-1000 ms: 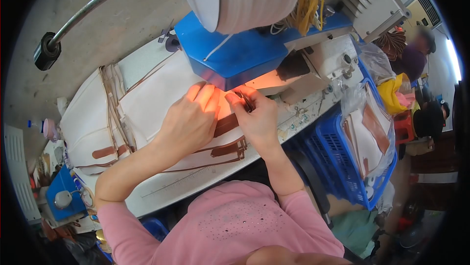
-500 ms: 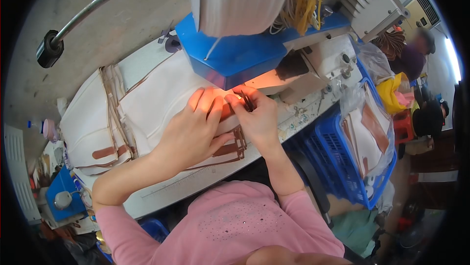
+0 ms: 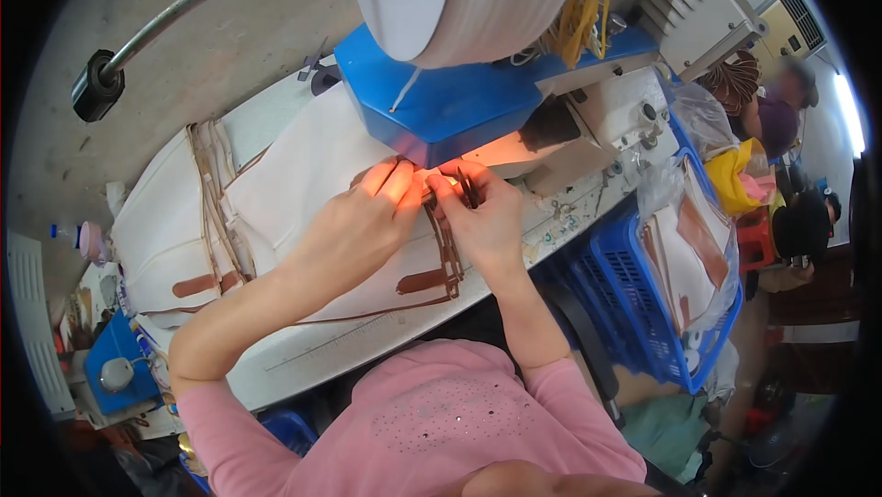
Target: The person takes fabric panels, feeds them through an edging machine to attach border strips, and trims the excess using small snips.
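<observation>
Under the blue machine head (image 3: 441,97), both hands meet in a patch of orange light. My left hand (image 3: 358,221) is closed, its bent fingertips at a small brown piece (image 3: 372,173), partly hidden by the fingers. Close beside it my right hand (image 3: 482,217) is closed in a pinch, with a dark, thin two-pronged tool, like tweezers or snips (image 3: 469,186), tucked in it. What its fingertips touch is lost in the glare. A white panel (image 3: 303,157) with brown edging lies beneath my left hand and forearm. A brown rounded tab (image 3: 420,282) shows at its near corner.
More white panels (image 3: 165,231) lie stacked at the left. A large white spool (image 3: 478,1) sits above the machine head. At the right stands a blue crate (image 3: 634,286) holding white and brown pieces. Another person (image 3: 776,116) is in the right background.
My left hand has shifted slightly left and its thumb is no longer spread out. The brown tab on the panel has come into clearer view. My right hand has stayed nearly in place.
</observation>
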Demonstrator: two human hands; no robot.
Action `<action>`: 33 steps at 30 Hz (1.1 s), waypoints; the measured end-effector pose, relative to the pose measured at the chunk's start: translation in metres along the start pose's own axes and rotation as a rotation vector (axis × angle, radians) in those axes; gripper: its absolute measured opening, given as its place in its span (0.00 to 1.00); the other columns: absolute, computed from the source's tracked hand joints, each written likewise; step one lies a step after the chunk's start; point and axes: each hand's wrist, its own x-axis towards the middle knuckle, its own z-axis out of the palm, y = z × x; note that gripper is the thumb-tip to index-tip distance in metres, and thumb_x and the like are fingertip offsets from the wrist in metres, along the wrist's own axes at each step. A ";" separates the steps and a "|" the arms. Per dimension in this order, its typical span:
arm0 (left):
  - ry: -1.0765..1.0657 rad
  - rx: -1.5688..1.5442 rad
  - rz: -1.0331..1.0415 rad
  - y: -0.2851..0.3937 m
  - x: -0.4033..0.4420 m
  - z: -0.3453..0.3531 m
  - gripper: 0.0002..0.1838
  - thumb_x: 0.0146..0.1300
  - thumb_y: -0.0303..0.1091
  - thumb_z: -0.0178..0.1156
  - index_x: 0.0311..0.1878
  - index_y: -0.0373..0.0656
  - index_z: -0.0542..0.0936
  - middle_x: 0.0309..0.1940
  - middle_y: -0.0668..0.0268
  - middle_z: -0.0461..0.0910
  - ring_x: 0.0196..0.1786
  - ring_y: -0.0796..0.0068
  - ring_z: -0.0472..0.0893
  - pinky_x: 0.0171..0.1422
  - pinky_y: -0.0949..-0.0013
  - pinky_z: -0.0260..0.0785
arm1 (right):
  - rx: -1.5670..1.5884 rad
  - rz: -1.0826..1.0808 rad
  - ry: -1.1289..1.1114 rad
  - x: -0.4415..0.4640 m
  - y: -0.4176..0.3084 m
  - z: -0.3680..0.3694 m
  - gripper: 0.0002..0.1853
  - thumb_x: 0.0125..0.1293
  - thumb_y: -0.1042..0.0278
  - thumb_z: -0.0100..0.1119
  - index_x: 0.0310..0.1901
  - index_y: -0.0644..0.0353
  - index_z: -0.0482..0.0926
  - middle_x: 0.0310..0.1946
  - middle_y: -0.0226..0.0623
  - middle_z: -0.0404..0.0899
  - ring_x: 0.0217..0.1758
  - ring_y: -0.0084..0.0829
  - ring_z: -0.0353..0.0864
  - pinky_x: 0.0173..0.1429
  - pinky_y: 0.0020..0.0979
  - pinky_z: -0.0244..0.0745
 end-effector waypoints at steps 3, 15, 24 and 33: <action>0.009 0.064 0.002 -0.004 0.002 0.002 0.18 0.50 0.25 0.56 0.45 0.27 0.74 0.44 0.55 0.73 0.52 0.63 0.76 0.36 0.73 0.78 | 0.003 -0.027 0.011 0.000 0.003 0.002 0.11 0.59 0.69 0.64 0.42 0.63 0.81 0.21 0.35 0.80 0.22 0.19 0.75 0.29 0.22 0.69; -0.043 0.134 0.024 -0.007 0.003 0.003 0.16 0.49 0.24 0.57 0.43 0.27 0.75 0.44 0.56 0.73 0.55 0.61 0.75 0.37 0.72 0.79 | -0.455 -0.566 -0.031 -0.007 0.014 -0.003 0.18 0.53 0.71 0.62 0.48 0.52 0.78 0.26 0.36 0.80 0.27 0.38 0.80 0.29 0.35 0.74; 0.003 0.209 -0.002 -0.011 0.002 0.014 0.20 0.52 0.25 0.54 0.49 0.28 0.73 0.49 0.49 0.73 0.49 0.59 0.78 0.34 0.69 0.76 | -0.519 -0.580 -0.043 -0.007 0.012 -0.002 0.21 0.52 0.69 0.62 0.51 0.51 0.77 0.27 0.34 0.81 0.27 0.37 0.80 0.30 0.36 0.74; 0.024 0.095 -0.068 -0.018 0.004 0.016 0.14 0.49 0.25 0.57 0.42 0.32 0.73 0.36 0.54 0.74 0.36 0.60 0.80 0.32 0.65 0.75 | -0.428 -0.285 -0.279 -0.016 -0.022 -0.019 0.19 0.59 0.69 0.60 0.53 0.58 0.75 0.27 0.41 0.80 0.30 0.37 0.81 0.34 0.32 0.73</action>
